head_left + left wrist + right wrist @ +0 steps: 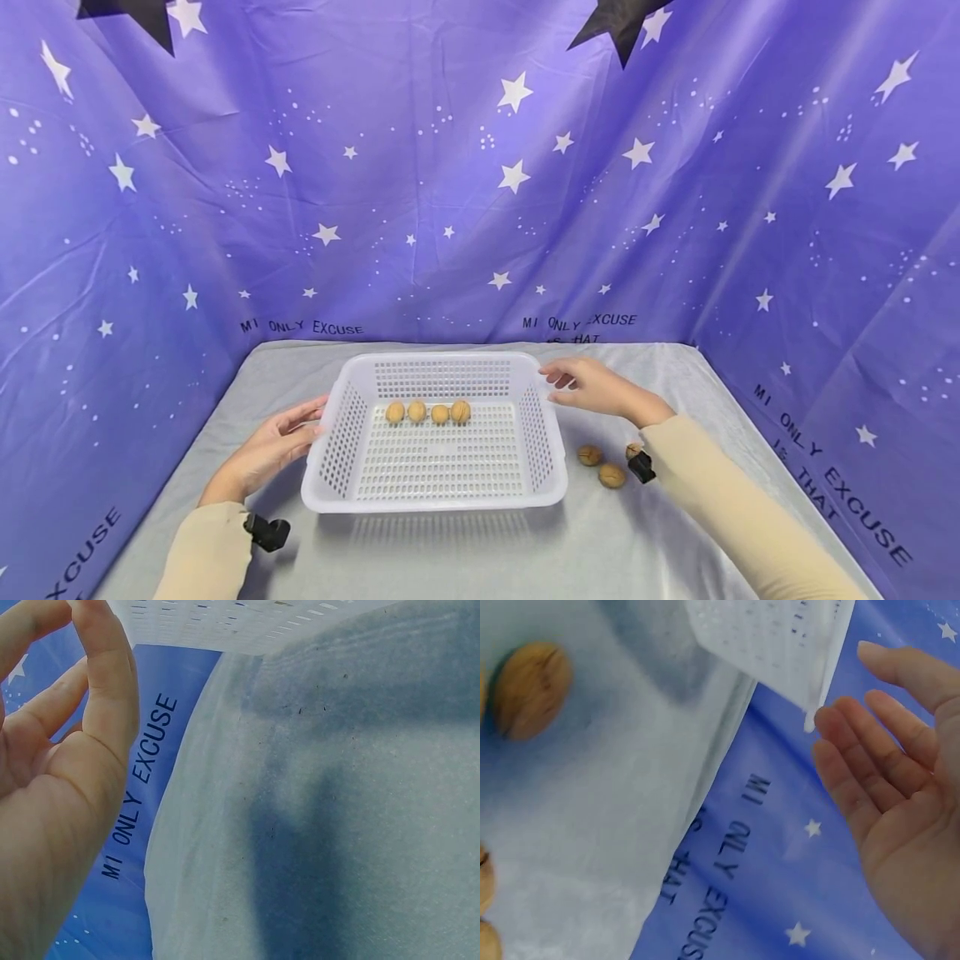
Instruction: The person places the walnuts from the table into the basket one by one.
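A white plastic basket (435, 505) with perforated walls stands on the grey cloth. Inside it, several walnuts (461, 412) sit in a row towards the back left. At the basket's left rim is my left hand (262, 450), its thumb and fingers spread apart with the tips right at the edge. My right hand (596, 387) is at the far right corner, fingertips close to the rim. In the right wrist view its fingers (855, 765) are extended and its palm holds nothing. Three more walnuts (612, 476) lie right of the basket, one partly hidden by the right wrist.
Grey cloth (420, 567) covers the table. A blue-purple curtain (420, 208) printed with stars and lettering encloses the back and both sides. Black wrist devices (266, 532) are strapped over the cream sleeves (735, 500).
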A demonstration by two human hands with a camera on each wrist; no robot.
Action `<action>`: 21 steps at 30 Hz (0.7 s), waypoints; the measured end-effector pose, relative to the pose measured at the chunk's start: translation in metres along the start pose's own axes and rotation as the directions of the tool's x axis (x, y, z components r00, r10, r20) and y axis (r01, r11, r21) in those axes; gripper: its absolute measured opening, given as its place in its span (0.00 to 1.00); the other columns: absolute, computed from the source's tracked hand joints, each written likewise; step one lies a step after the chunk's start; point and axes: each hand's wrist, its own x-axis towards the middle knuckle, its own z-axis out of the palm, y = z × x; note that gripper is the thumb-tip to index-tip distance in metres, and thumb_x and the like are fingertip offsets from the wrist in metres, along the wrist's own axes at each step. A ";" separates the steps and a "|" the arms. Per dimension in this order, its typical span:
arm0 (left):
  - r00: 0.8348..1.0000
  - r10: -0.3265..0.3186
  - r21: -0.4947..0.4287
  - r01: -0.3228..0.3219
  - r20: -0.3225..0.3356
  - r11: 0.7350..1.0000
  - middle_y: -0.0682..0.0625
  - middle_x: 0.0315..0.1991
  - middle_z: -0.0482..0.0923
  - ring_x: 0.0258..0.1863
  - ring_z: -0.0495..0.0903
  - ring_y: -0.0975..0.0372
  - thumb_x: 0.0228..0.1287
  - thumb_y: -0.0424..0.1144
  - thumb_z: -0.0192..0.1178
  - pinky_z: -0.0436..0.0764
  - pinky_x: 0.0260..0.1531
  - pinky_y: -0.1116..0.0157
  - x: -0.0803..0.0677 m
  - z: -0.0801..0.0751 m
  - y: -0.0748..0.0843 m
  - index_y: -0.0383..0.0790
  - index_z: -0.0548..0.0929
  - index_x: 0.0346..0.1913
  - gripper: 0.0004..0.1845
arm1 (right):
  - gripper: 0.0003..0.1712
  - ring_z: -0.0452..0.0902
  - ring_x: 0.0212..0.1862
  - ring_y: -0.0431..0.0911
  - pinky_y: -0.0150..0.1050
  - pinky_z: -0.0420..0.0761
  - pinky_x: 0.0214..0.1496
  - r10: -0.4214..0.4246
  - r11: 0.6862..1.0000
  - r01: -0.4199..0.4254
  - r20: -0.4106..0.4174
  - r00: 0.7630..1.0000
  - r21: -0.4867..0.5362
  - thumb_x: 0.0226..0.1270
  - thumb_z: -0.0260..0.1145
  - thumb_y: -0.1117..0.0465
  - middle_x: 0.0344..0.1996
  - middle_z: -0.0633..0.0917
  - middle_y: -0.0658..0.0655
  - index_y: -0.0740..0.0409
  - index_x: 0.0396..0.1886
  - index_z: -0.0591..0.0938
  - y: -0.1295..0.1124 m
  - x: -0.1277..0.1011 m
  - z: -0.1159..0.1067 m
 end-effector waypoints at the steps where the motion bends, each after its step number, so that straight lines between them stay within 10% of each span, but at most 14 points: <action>1: 1.000 0.000 0.001 0.000 -0.001 1.000 0.31 0.68 0.63 0.58 0.78 0.60 0.75 0.29 0.53 0.79 0.57 0.64 0.000 0.000 0.000 0.27 0.53 0.77 0.33 | 0.27 0.82 0.50 0.55 0.50 0.83 0.53 0.003 1.000 -0.003 -0.009 1.000 -0.005 0.67 0.69 0.62 0.52 0.84 0.63 0.68 0.63 0.77 0.003 -0.004 0.000; 21: 1.000 -0.017 0.003 0.017 -0.007 1.000 0.30 0.68 0.62 0.58 0.78 0.62 0.75 0.29 0.54 0.78 0.58 0.65 -0.002 0.003 0.004 0.27 0.52 0.77 0.34 | 0.19 0.82 0.41 0.50 0.46 0.83 0.47 0.152 0.987 -0.154 0.052 0.987 0.052 0.62 0.74 0.55 0.36 0.86 0.55 0.65 0.45 0.84 0.045 -0.063 0.048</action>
